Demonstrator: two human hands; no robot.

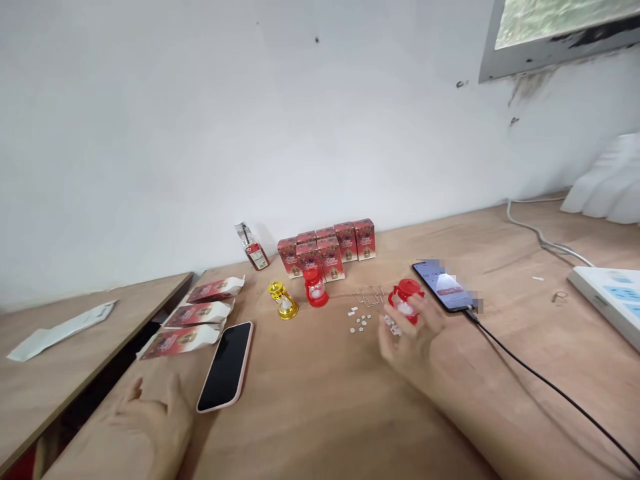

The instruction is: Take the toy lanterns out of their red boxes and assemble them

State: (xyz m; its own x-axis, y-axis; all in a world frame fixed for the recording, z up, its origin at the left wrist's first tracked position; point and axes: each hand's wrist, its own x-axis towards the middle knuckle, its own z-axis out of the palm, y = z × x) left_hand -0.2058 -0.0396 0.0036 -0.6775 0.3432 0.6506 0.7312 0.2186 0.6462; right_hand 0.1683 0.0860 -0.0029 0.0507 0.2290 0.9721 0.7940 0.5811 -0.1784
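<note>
My left hand (155,423) is held over the near left of the table, fingers apart and holding nothing. Beside it lies a black-screened phone with a pink edge (225,367). At the right, my right hand (413,343) is slightly blurred, its thumb and fingers spread in front of a small red lantern (407,290) and partly covering it. Small white pieces (393,325) show between thumb and fingers; whether they are touched I cannot tell. Left of that hand are scattered round white discs (363,321) and thin bent wires (369,295). Another red lantern (316,290) and a gold lantern (283,301) stand further left.
Several red printed boxes (330,259) stand near the wall, beside a small packet (254,250). Flattened red cartons (193,317) lie at left. A lit phone (443,287) with a black cable (530,363) is at right, near a white box (610,300). A gap separates the left tabletop.
</note>
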